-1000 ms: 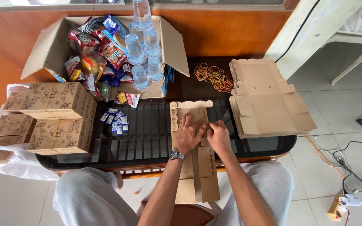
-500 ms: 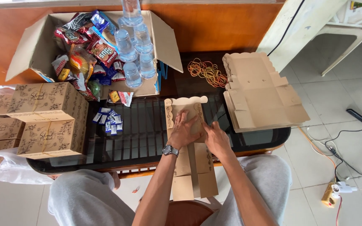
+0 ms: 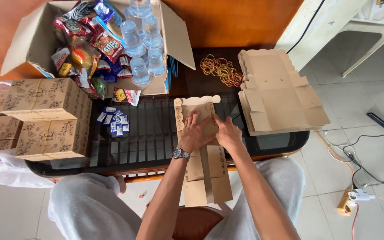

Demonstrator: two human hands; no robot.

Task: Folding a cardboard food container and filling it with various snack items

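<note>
Head view: left hand (image 3: pixel 195 131) and right hand (image 3: pixel 227 133) press flat, fingers spread, on one unfolded box blank (image 3: pixel 203 173); four assembled boxes (image 3: pixel 45 118) stacked left.

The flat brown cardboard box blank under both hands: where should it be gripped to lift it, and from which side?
Probably grip the flat brown cardboard box blank at its near end, which overhangs the dark glass table above the lap, pinching both faces from the person's side. The left hand and right hand cover its middle.
</note>
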